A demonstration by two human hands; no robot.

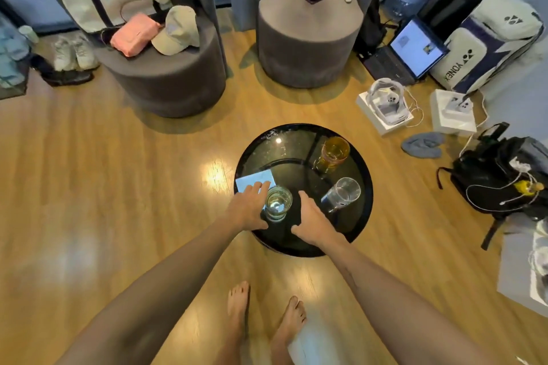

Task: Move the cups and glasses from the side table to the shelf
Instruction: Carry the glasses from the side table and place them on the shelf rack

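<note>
A round black glass side table stands on the wooden floor in front of me. Three glasses stand on it: a clear glass near the front, an amber glass at the back right, and another clear glass at the right. My left hand is just left of the near clear glass, fingers apart, over a pale blue card. My right hand is just right of that glass, fingers spread. Neither hand closes around it. No shelf is in view.
Two grey round stools stand behind the table, one with a cap and pink cloth, one with a phone. A laptop, sports bag, white boxes and a black backpack crowd the right side. My bare feet are below.
</note>
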